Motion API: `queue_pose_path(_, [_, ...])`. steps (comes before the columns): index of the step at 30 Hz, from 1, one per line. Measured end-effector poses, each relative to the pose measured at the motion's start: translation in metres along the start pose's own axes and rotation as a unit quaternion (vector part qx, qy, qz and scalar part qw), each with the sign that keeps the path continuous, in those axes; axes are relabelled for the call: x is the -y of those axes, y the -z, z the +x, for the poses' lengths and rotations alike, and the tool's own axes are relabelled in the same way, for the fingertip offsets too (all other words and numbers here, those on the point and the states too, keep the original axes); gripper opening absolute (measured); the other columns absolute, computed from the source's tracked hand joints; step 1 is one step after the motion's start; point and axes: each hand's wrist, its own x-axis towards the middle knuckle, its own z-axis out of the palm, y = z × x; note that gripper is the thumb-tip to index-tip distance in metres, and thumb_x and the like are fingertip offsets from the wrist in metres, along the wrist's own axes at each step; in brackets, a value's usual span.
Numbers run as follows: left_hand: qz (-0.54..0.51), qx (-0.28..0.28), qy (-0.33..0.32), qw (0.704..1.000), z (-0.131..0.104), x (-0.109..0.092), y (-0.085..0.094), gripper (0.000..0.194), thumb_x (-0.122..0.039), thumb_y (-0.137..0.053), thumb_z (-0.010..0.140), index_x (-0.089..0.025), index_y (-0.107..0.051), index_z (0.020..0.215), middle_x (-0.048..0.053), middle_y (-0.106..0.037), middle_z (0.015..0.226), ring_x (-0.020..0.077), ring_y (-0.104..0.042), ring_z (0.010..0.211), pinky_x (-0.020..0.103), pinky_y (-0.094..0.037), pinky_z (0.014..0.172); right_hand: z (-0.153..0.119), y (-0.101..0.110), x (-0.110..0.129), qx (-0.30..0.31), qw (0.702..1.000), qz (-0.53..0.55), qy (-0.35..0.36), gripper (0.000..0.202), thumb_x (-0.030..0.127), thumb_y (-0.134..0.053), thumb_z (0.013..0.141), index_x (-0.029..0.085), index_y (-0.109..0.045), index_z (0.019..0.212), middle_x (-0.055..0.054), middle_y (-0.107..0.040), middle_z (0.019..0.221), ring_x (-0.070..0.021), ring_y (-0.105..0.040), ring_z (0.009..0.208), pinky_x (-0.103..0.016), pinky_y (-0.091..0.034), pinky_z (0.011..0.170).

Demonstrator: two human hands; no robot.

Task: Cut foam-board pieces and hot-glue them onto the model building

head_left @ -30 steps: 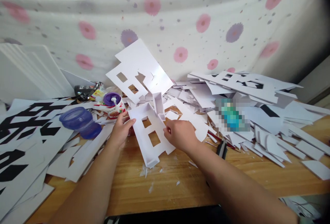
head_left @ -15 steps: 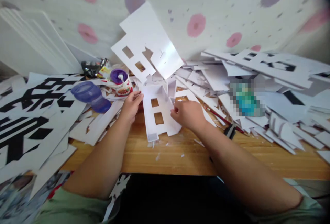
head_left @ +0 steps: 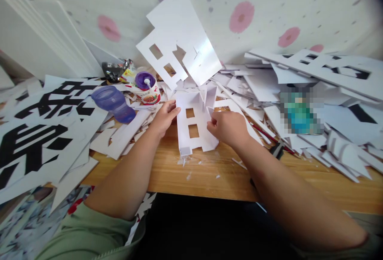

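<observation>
A white foam-board model, built of a panel with two square window holes and upright side walls, sits on the wooden table between my hands. My left hand is at its left edge, thumb and fingers closed on the upright wall there. On the other side my right hand is curled, its fingers pinched at the model's right wall. The curled fingertips are partly hidden from me. Behind the model leans a larger white board with window cut-outs.
A blue-purple translucent cup lies at left, near a paper tub with a purple lid. Boards with black characters cover the left side. White offcuts and a dark-handled tool are at right. Wooden table edge in front.
The whole view has shifted slightly, so everything appears farther right and a little higher. Both hands keep about the same places at the model's sides.
</observation>
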Motion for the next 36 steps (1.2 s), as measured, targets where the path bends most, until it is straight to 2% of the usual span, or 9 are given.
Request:
queue_pose_path(5, [0.020,0.007,-0.016,1.000,-0.003,-0.006,-0.002,0.036,-0.033,-0.068,0.079,-0.022,-0.060,0.113,0.002,-0.066,0.118,0.0200,-0.059,0.113,0.034,-0.048,0.098,0.000,0.000,0.000,0.005,1.000,0.014,0.005,0.023,0.029,-0.050,0.081,0.017,-0.067,0.073,-0.008,-0.068,0.069,-0.0186,-0.058,0.062,-0.029,-0.026,0.054])
queue_pose_path(10, [0.046,-0.029,-0.033,0.998,0.003,-0.004,0.001,0.046,-0.033,-0.072,0.072,-0.019,-0.060,0.114,0.009,-0.060,0.130,0.0269,-0.052,0.124,0.045,-0.039,0.109,0.002,0.006,0.000,-0.007,0.999,0.038,0.006,0.028,0.038,-0.051,0.087,0.018,-0.067,0.073,-0.007,-0.069,0.072,-0.0177,-0.058,0.064,-0.028,-0.028,0.055])
queue_pose_path(13, [0.056,-0.054,-0.031,0.996,0.007,-0.004,0.003,0.046,-0.033,-0.071,0.072,-0.019,-0.059,0.114,0.011,-0.059,0.130,0.0267,-0.053,0.124,0.047,-0.039,0.109,0.003,0.020,-0.004,-0.027,0.997,0.069,0.006,0.028,0.037,-0.049,0.091,0.019,-0.066,0.077,-0.004,-0.070,0.076,-0.0149,-0.058,0.067,-0.027,-0.029,0.056])
queue_pose_path(17, [0.053,-0.070,-0.022,0.996,0.007,-0.009,0.004,0.042,-0.030,-0.070,0.073,-0.020,-0.058,0.113,0.010,-0.061,0.128,0.0242,-0.057,0.117,0.043,-0.045,0.103,-0.008,0.050,-0.024,-0.074,0.987,0.141,0.014,0.022,0.031,-0.046,0.094,0.021,-0.065,0.096,0.002,-0.069,0.078,-0.0097,-0.056,0.068,-0.023,-0.034,0.062])
queue_pose_path(21, [0.049,-0.095,-0.010,0.994,0.006,-0.015,0.004,0.036,-0.027,-0.069,0.071,-0.022,-0.061,0.106,0.006,-0.064,0.122,0.0208,-0.061,0.106,0.034,-0.051,0.088,-0.046,0.064,-0.057,-0.113,0.968,0.222,-0.006,0.017,0.028,-0.052,0.090,0.019,-0.066,0.090,0.002,-0.065,0.071,-0.0090,-0.054,0.062,-0.021,-0.036,0.063])
queue_pose_path(24, [0.044,-0.112,-0.010,0.993,0.009,-0.015,0.005,0.030,-0.025,-0.070,0.069,-0.025,-0.063,0.099,0.002,-0.067,0.113,0.0183,-0.062,0.099,0.030,-0.051,0.084,-0.088,0.053,-0.078,-0.024,0.983,0.172,-0.055,0.017,0.029,-0.054,0.089,0.020,-0.068,0.090,0.001,-0.068,0.071,-0.0114,-0.057,0.061,-0.023,-0.036,0.061])
queue_pose_path(29, [0.054,-0.110,-0.019,0.992,0.011,-0.014,0.004,0.025,-0.023,-0.070,0.065,-0.029,-0.066,0.089,-0.003,-0.069,0.104,0.0161,-0.062,0.094,0.027,-0.051,0.081,-0.144,0.026,-0.086,0.104,0.983,0.070,-0.137,0.038,0.034,-0.054,0.090,0.025,-0.059,0.127,-0.006,-0.075,0.095,-0.0220,-0.069,0.084,-0.028,-0.041,0.068])
queue_pose_path(32, [0.061,-0.107,-0.019,0.992,0.011,-0.013,0.002,0.026,-0.024,-0.071,0.064,-0.030,-0.066,0.089,-0.003,-0.068,0.106,0.0183,-0.062,0.098,0.029,-0.052,0.079,-0.155,0.024,-0.083,0.134,0.979,0.077,-0.134,0.041,0.042,-0.051,0.092,0.029,-0.056,0.131,-0.006,-0.074,0.103,-0.0239,-0.069,0.092,-0.029,-0.043,0.071])
queue_pose_path(36, [0.068,-0.092,-0.014,0.993,0.008,-0.014,0.002,0.029,-0.029,-0.073,0.064,-0.031,-0.065,0.092,-0.002,-0.068,0.110,0.0201,-0.061,0.100,0.029,-0.053,0.075,-0.152,0.031,-0.079,0.153,0.978,0.071,-0.121,0.037,0.050,-0.047,0.093,0.027,-0.064,0.117,-0.006,-0.073,0.100,-0.0249,-0.068,0.090,-0.030,-0.042,0.070])
